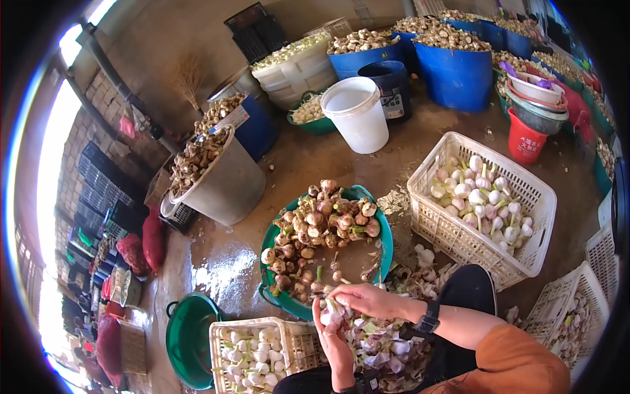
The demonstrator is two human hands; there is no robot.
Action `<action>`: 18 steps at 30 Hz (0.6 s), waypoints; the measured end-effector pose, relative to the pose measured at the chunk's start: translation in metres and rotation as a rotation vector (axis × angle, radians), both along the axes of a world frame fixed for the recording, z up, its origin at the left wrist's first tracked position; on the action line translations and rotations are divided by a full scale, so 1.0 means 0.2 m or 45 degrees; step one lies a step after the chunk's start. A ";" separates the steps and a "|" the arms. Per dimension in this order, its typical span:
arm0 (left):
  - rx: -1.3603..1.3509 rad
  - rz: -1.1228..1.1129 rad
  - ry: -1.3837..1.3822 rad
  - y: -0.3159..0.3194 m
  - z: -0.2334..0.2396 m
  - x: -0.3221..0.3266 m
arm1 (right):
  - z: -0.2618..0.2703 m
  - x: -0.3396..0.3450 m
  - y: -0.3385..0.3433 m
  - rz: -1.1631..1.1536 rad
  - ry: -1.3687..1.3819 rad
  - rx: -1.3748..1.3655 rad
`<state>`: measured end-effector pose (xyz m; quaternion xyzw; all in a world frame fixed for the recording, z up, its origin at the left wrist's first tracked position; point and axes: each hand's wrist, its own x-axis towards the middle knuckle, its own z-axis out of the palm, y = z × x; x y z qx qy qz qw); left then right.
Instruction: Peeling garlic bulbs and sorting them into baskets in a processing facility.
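Note:
My left hand [335,347] holds a garlic bulb [332,312] with white and purple skin, its palm turned up. The fingers of my right hand [366,299] pinch at the top of the same bulb. Beneath both hands lies a heap of peeled garlic skins [389,344] between my legs. Just beyond the hands, a green tub [386,246] holds brown, unpeeled garlic bulbs [320,216]. Cleaned white bulbs [480,194] fill part of a crate [534,261] at the right. More white bulbs [253,357] lie in a second crate [298,340] at lower left.
An empty green basin [189,340] sits left of the near crate. A grey tub [229,184], a white bucket [362,128] and blue barrels [453,76] stand farther back. Stacked basins on a red bucket [524,140] are at the right. The floor [224,263] looks wet.

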<state>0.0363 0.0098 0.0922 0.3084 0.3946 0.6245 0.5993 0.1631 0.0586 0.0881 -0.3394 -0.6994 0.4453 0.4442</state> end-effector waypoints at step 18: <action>-0.337 -0.023 0.053 0.06 0.14 -0.02 | 0.06 0.02 -0.01 -0.095 0.080 0.226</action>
